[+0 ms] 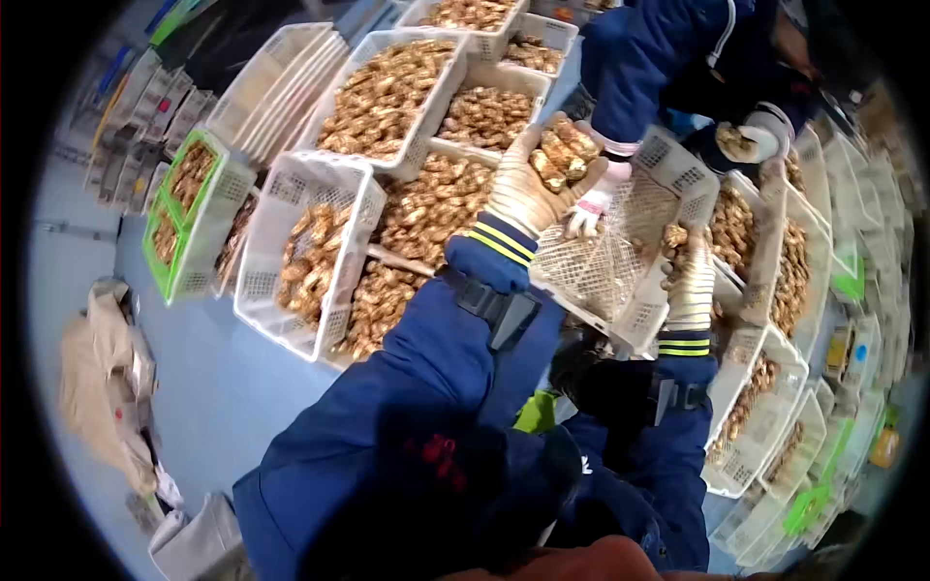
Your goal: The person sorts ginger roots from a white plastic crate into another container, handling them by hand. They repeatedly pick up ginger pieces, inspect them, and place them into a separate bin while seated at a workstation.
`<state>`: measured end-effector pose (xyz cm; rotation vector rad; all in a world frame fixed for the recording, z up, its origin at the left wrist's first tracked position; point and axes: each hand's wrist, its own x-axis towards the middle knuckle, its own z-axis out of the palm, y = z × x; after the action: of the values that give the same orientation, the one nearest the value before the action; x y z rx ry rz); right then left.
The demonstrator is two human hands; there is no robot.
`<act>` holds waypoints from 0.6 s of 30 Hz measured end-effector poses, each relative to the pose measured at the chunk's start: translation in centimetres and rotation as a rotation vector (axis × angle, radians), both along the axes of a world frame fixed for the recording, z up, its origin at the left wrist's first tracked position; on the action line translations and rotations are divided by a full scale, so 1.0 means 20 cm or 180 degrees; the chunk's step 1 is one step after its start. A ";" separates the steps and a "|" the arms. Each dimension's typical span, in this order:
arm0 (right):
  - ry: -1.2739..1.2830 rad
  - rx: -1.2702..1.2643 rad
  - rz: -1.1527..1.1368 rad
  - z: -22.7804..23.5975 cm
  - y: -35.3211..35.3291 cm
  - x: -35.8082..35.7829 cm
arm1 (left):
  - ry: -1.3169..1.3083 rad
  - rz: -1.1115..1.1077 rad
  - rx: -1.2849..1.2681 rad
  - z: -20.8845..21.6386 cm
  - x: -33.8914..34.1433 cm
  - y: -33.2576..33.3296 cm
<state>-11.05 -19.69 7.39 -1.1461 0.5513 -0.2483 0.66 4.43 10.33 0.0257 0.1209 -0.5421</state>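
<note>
My left hand (531, 184), in a pale striped glove, is wrapped round a knobby, golden-brown ginger root (566, 153), held above the left side of a white plastic basket (620, 261). At the basket's right side, my right hand (692, 281), gloved alike, is closed on a smaller ginger piece (675, 238); its fingers are partly hidden. The basket between my hands is tilted, and mostly its bare slatted bottom shows. Another person's gloved hand (593, 198) reaches into it close to my left hand. That person's other hand (768, 132) holds a pale lump (736, 143).
Left of me, white crates (308, 174) hold heaps of ginger (390, 97); one has green-rimmed baskets (189, 184) beside it. Empty crates (281, 92) are stacked at the far left. More crates (765, 416) line my right. A beige cloth (111, 368) lies on the blue floor (223, 387).
</note>
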 end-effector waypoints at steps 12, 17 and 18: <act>0.0259 -0.0277 0.0984 -0.09 0.11 0.02 | 0.1724 0.1246 0.2092 -0.87 -0.19 1.10; 0.0441 -0.0476 0.0860 -0.12 0.06 0.01 | 0.1187 0.1240 0.1899 -0.83 -0.15 1.08; 0.0482 -0.0411 0.0928 -0.11 0.04 0.00 | 0.1429 0.1288 0.1891 -0.81 -0.13 1.06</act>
<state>-10.99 -18.91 5.15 -1.3616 0.4984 0.0558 -1.92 25.56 -5.77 0.4505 0.7076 -0.0839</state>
